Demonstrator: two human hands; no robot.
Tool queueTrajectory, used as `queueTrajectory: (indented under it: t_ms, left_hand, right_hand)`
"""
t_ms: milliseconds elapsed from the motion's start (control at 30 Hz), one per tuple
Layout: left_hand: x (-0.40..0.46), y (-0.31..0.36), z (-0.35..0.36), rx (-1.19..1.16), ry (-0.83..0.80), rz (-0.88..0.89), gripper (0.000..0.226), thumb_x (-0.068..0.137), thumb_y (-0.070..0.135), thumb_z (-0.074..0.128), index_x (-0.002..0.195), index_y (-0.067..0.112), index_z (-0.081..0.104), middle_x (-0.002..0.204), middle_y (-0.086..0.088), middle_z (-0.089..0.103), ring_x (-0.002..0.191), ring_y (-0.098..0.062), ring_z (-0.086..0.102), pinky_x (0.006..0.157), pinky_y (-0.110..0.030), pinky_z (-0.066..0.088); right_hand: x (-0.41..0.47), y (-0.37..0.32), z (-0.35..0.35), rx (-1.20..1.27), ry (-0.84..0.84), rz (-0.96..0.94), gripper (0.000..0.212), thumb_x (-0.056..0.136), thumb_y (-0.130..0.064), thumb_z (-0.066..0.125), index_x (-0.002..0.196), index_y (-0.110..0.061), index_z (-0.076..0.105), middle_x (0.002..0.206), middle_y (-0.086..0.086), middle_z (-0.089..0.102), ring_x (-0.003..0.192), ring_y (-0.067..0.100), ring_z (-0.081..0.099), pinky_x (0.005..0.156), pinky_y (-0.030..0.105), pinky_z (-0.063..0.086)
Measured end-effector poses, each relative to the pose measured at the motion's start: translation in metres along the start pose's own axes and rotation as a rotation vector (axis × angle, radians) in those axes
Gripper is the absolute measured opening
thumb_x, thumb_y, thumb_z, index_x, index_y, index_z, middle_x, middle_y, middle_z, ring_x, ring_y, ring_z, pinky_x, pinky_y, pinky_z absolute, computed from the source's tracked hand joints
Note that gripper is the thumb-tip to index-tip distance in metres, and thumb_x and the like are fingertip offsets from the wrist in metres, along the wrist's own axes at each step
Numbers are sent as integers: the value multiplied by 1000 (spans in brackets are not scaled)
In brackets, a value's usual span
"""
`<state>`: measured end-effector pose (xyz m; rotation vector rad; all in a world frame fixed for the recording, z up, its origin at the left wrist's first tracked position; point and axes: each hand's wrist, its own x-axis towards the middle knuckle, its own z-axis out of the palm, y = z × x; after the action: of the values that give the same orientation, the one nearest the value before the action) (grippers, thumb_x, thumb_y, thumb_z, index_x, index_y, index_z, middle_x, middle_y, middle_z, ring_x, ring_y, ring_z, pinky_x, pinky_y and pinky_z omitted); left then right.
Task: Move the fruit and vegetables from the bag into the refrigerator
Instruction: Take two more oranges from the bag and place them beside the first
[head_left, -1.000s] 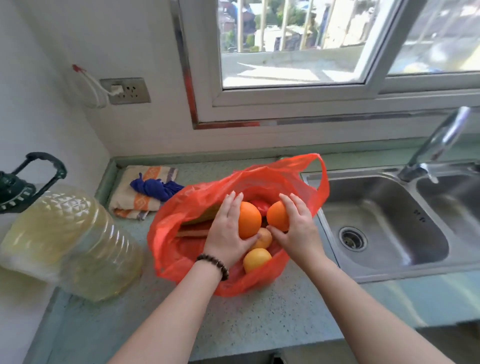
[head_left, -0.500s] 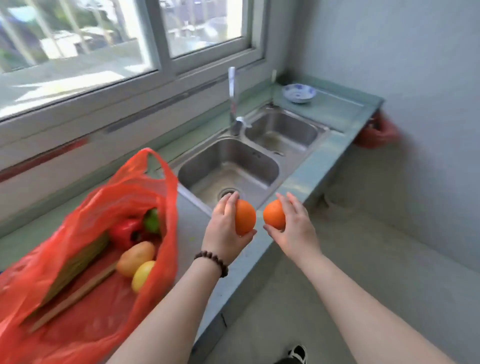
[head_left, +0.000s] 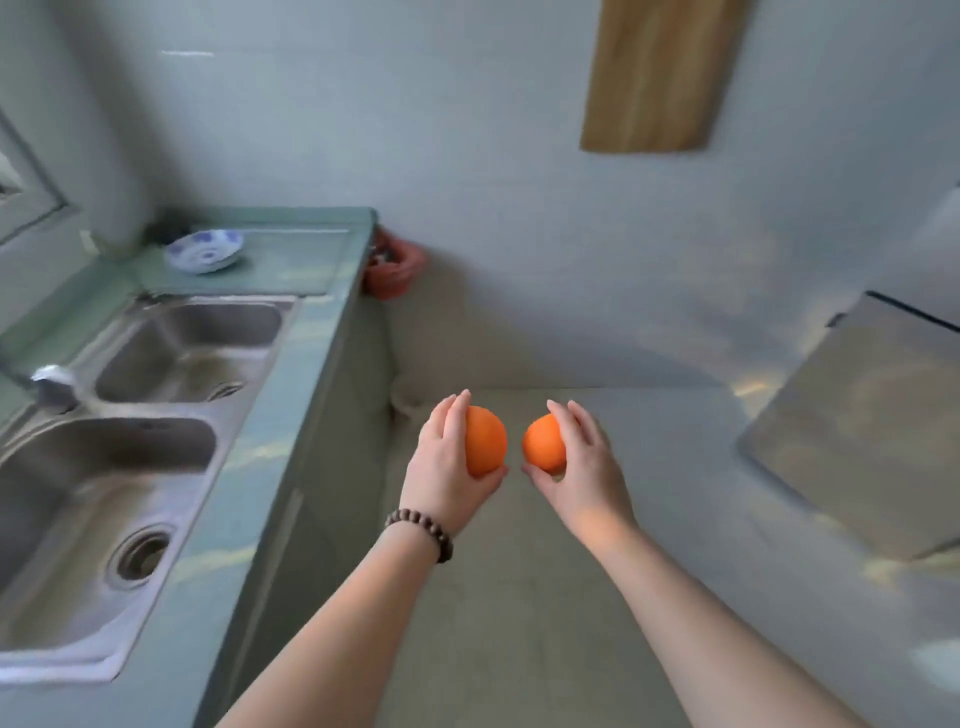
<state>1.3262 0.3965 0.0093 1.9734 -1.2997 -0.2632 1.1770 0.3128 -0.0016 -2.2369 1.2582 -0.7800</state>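
Two oranges are held out over the floor, side by side but apart. The left hand (head_left: 447, 467), with a beaded bracelet (head_left: 420, 531) at the wrist, is closed around the left orange (head_left: 485, 440); the right hand (head_left: 582, 467) is closed around the right orange (head_left: 543, 442). A double sink (head_left: 130, 457) is set in the green counter (head_left: 306, 374) at left, with a blue-patterned dish (head_left: 205, 250) at its far end.

We see only part of each orange: the left hand (head_left: 451, 470) covers the near side of the left orange (head_left: 487, 440), and the right hand (head_left: 583, 467) wraps the right orange (head_left: 542, 448). The whole frame is smeared — the grey slab (head_left: 852, 436) at right is cut by the edge, the sink (head_left: 104, 499) too — and the red thing (head_left: 390, 270) behind the counter (head_left: 311, 332) is half hidden.
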Motion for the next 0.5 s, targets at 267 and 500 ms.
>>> queueTrajectory:
  t_ms: [267, 500]
  left_hand:
    - [72, 137, 128, -45, -167, 222, 97, 69, 37, 80, 147, 23, 22, 151, 4, 27, 135, -15, 34, 99, -29, 40]
    - [103, 251, 230, -111, -335, 412, 96, 70, 38, 78, 146, 24, 21, 150, 5, 26, 134, -17, 34, 100, -30, 39]
  right_hand:
    - [30, 136, -124, -54, 236, 151, 78, 74, -33, 75, 140, -26, 35, 146, 5, 35, 133, 21, 37, 97, 35, 45]
    - [16, 234, -224, -129, 433, 343, 76, 73, -31, 75, 139, -27, 35, 144, 3, 35, 130, 21, 39, 94, 37, 47]
